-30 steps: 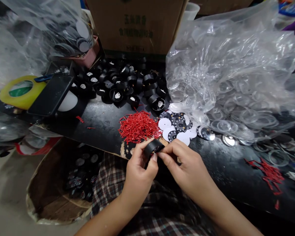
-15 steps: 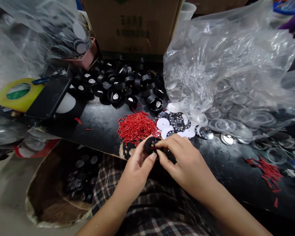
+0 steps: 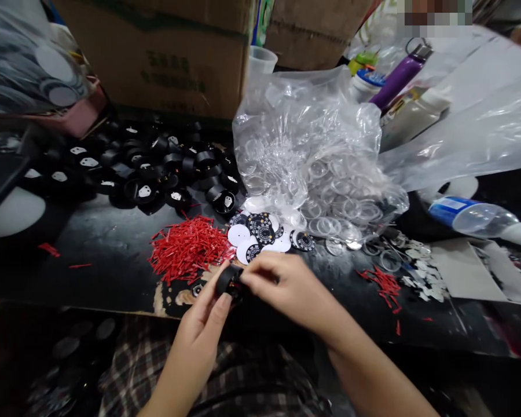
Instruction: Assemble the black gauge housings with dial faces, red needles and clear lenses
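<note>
Compared with half a second ago, the view has swung right, bringing in a clear bottle (image 3: 481,219). The left hand (image 3: 204,318) stays closed around a black case (image 3: 226,281) near the counter's (image 3: 108,243) front edge; the right hand (image 3: 293,286) curls its fingers at the case, grip unclear. Bare surface runs left of the red pile (image 3: 189,248).

Purple bottle (image 3: 397,81) tilted beside a pale bottle (image 3: 410,120), blue-labelled bottle (image 3: 481,220) laid on its side, translucent cup (image 3: 263,61) placed beside cardboard box (image 3: 156,75)
</note>
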The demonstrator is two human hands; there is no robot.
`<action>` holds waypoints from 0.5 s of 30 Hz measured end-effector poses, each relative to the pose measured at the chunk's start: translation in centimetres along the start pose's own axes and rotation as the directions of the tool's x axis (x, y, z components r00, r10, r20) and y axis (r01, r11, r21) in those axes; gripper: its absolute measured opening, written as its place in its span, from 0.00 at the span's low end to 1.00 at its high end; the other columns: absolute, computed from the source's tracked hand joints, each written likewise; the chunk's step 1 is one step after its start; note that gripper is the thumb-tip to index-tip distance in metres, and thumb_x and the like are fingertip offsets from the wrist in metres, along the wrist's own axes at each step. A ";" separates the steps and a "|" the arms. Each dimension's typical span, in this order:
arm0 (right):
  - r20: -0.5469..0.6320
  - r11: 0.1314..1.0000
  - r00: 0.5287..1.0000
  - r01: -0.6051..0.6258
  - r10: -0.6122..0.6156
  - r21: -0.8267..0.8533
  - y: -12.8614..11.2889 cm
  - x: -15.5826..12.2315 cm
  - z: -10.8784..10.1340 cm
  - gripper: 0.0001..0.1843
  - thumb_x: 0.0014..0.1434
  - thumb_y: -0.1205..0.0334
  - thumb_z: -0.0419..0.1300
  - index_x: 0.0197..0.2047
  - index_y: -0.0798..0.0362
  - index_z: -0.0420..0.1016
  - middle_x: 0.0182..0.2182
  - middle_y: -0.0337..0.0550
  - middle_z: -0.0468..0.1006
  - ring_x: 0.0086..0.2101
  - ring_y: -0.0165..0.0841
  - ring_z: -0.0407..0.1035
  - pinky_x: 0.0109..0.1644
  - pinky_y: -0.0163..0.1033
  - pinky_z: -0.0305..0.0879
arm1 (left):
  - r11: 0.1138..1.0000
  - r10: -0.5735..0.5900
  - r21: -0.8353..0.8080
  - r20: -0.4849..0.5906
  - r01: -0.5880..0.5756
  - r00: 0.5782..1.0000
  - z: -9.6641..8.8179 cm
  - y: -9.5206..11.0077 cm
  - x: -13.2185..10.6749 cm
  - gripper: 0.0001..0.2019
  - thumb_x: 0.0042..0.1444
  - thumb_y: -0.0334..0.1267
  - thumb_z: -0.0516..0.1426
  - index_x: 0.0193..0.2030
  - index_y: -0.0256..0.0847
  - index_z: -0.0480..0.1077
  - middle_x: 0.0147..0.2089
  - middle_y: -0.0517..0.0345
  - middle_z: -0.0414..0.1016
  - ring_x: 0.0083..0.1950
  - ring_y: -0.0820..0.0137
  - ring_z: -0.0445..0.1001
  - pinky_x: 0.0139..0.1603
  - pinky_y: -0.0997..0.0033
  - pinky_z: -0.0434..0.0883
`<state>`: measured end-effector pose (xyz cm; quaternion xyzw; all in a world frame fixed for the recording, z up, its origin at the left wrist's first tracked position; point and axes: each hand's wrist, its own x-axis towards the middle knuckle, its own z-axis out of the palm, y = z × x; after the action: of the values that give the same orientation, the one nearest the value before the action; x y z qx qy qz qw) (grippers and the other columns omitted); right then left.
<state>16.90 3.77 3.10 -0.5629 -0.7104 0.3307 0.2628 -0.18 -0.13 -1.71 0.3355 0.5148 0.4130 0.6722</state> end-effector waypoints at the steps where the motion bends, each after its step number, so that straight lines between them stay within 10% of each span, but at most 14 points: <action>1: -0.089 0.999 0.995 -0.036 0.034 -0.023 1.3 0.3 -1.0 0.08 0.61 0.64 0.55 0.33 0.53 0.75 0.30 0.39 0.77 0.31 0.30 0.70 0.37 0.35 0.63 | 0.998 -0.018 -0.058 0.007 0.018 1.000 0.1 0.1 0.1 0.20 0.56 0.45 0.59 0.56 0.50 0.71 0.65 0.57 0.66 0.67 0.56 0.60 0.64 0.56 0.63; 3: -0.372 0.956 0.920 -0.213 0.126 -0.203 4.2 1.2 -2.9 0.11 0.61 0.63 0.54 0.42 0.54 0.75 0.37 0.45 0.78 0.36 0.34 0.71 0.42 0.40 0.64 | 0.980 -0.052 -0.194 -0.013 0.048 0.999 0.4 0.2 0.2 0.19 0.57 0.45 0.59 0.55 0.49 0.72 0.63 0.56 0.69 0.64 0.56 0.65 0.59 0.56 0.69; 8: -0.333 0.888 0.931 -0.276 0.151 -0.368 9.0 2.5 -5.2 0.19 0.52 0.67 0.59 0.49 0.54 0.75 0.43 0.49 0.76 0.38 0.38 0.70 0.46 0.45 0.64 | 0.959 -0.096 -0.266 0.024 0.099 0.995 0.9 0.0 0.4 0.16 0.55 0.43 0.61 0.51 0.48 0.75 0.60 0.55 0.73 0.60 0.57 0.70 0.56 0.59 0.73; 15: -0.424 0.944 0.902 -0.210 0.086 -0.255 6.1 0.1 -4.3 0.07 0.58 0.64 0.57 0.38 0.55 0.76 0.32 0.43 0.75 0.32 0.33 0.69 0.38 0.40 0.67 | 0.929 -0.139 -0.345 0.012 0.134 0.990 1.2 0.2 0.8 0.17 0.55 0.44 0.61 0.51 0.45 0.74 0.58 0.52 0.74 0.56 0.59 0.73 0.57 0.56 0.71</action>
<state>23.91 5.48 1.22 -0.7049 -0.6360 0.1160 0.2920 1.01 0.60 -1.60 0.1732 0.4605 0.4512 0.7445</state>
